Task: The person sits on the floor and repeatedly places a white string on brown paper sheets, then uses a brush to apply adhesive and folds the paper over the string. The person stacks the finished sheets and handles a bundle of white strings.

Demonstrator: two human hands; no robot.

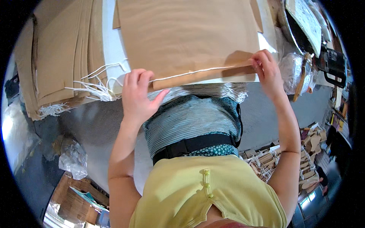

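A large brown paper sheet (190,34) lies in front of me, its near edge folded into a strip (205,78). A white string (190,72) runs taut along that fold from hand to hand. At the fold's left end, the fingers of my left hand (137,95) rest on the paper and string, with the thumb spread apart. My right hand (269,74) pinches at the right end, where the string meets the paper edge; the fingers partly hide what they grip. Loose white strings (97,89) lie left of my left hand.
Stacked brown paper (61,57) covers the table's left side. A bundle of white strings (213,91) hangs at the near edge. To the right are a plastic-wrapped bundle (292,72) and a black mug-like container (331,62). Corded paper pieces (310,163) are piled lower right.
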